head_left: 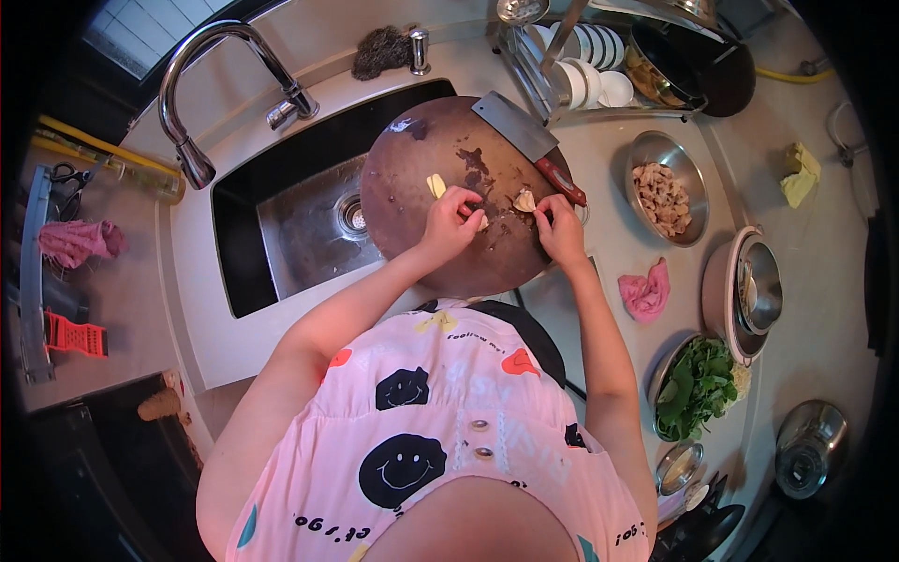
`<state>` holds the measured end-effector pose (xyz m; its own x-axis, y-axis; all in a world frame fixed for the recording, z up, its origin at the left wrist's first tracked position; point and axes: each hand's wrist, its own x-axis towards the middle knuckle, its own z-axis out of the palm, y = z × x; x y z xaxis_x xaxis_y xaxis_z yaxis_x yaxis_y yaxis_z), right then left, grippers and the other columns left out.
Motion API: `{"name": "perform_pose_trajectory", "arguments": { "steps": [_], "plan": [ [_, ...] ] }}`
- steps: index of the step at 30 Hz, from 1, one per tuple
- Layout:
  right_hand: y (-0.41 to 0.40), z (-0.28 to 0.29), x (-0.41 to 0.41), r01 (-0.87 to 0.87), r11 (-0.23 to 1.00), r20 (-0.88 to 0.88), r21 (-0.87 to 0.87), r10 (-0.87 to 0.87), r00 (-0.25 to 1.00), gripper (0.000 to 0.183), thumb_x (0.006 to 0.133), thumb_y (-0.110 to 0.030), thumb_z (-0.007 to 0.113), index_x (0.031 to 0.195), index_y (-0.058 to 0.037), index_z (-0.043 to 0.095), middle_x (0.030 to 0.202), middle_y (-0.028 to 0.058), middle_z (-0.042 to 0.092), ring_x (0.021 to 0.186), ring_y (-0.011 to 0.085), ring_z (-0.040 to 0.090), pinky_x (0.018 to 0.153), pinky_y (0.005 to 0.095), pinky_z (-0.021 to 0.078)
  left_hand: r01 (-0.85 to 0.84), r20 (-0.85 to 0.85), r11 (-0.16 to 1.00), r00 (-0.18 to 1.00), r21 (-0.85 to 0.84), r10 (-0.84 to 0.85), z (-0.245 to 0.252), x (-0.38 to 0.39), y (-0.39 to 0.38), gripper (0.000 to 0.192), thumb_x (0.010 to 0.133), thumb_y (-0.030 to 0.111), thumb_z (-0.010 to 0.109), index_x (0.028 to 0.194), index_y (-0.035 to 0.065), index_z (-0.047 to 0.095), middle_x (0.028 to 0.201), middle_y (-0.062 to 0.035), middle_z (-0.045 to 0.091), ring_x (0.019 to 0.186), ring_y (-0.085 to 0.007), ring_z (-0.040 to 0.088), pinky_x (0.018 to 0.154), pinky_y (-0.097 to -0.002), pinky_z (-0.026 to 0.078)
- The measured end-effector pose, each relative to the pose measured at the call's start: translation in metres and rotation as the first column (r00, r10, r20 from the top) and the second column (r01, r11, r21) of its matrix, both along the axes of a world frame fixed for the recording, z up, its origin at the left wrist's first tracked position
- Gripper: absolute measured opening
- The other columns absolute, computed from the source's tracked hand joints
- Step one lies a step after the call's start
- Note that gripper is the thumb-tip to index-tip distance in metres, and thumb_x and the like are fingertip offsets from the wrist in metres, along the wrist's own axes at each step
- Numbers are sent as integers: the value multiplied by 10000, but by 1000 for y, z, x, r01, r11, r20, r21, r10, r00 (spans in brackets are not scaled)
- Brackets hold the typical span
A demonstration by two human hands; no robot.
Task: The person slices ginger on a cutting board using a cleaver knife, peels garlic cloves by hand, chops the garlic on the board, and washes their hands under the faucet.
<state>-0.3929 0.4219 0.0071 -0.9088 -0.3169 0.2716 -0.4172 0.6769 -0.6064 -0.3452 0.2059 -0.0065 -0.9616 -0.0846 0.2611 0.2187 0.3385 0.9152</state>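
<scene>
A round brown chopping board point(421, 260) lies before me, overlapping the sink. Over its middle, my left hand point(449, 223) pinches a small pale garlic clove point(482, 223), mostly covered by the fingers. Beyond the left fingertips are peeled yellowish cloves point(436, 185). My right hand point(560, 228) has thumb and forefinger close together beside a partly broken garlic bulb point(525, 201); whether they grip a piece cannot be seen. A cleaver point(516, 128) with a red-brown handle rests along the board's far right edge. Dark wet patches and small scraps mark the wood.
The sink point(302, 232) and curved faucet point(232, 35) are at left. To the right stand a steel bowl point(692, 158) of chopped meat, a pink cloth point(645, 291), stacked basins point(720, 295) and a bowl of leafy greens point(692, 393). A dish rack point(541, 98) stands behind.
</scene>
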Motion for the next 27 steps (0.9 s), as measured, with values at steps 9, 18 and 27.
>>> {"name": "perform_pose_trajectory", "arguments": {
  "steps": [9, 18, 27],
  "plan": [
    [-44, 42, 30, -204, 945, 291, -257, 277, 916, 86, 854, -76, 575, 874, -2, 535, 808, 74, 543, 667, 157, 556, 585, 279, 427, 254, 275, 770, 832, 585, -483, 41, -1, -30, 227, 881, 79, 590, 1106, 45, 592, 985, -54, 613, 838, -127, 605, 681, -229, 504],
    [-70, 38, 32, 150, 564, 521, -812, 584, 623, 112, 929, -157, 522, 953, -54, 558, 828, 13, 595, 723, 54, 557, 555, 188, 419, 66, 26, 109, 730, 992, -683, 38, 11, -39, 191, 884, 127, 597, 1063, 74, 557, 1012, -76, 616, 910, -189, 613, 759, -286, 517],
    [-79, 51, 34, 169, 732, 663, -660, 462, 589, 153, 911, -182, 562, 973, -46, 593, 862, 2, 615, 727, 57, 578, 534, 183, 428, 38, 249, 477, 815, 878, -523, 40, 13, -55, 165, 854, 60, 612, 1012, 49, 566, 947, -69, 622, 854, -162, 622, 727, -270, 524]
  ]
}}
